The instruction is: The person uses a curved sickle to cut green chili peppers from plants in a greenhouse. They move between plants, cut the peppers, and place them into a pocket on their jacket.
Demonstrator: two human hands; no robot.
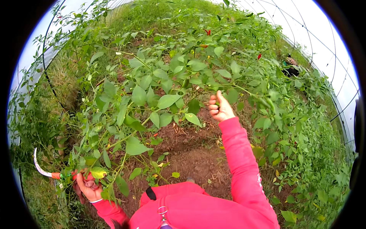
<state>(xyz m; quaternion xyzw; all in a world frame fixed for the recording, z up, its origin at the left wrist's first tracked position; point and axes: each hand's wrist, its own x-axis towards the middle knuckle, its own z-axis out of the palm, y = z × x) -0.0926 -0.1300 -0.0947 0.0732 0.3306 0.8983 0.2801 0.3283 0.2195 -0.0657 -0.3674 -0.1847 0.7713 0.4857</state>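
At the lower left, my left hand point(89, 189) grips a sickle by its orange handle point(55, 175); the curved pale blade point(39, 166) points up and outward. Some crumpled reddish-brown material point(77, 192), too covered to name, hangs at the same hand. Leaves of a chili pepper plant point(139, 146) partly cover that hand. My right hand point(219, 108) is raised among the branches, its fingers curled around a green chili pepper point(217, 104), mostly hidden by them. Just right of it, a blurred green chili pepper point(270, 104) hangs from a leafy branch.
Red chili peppers point(208, 32) stand out farther up in the foliage. Bare brown soil point(200, 163) runs between the plants. A person point(291, 66) is low among the plants at the far right. The plastic tunnel wall point(317, 37) curves behind, with dark hoops.
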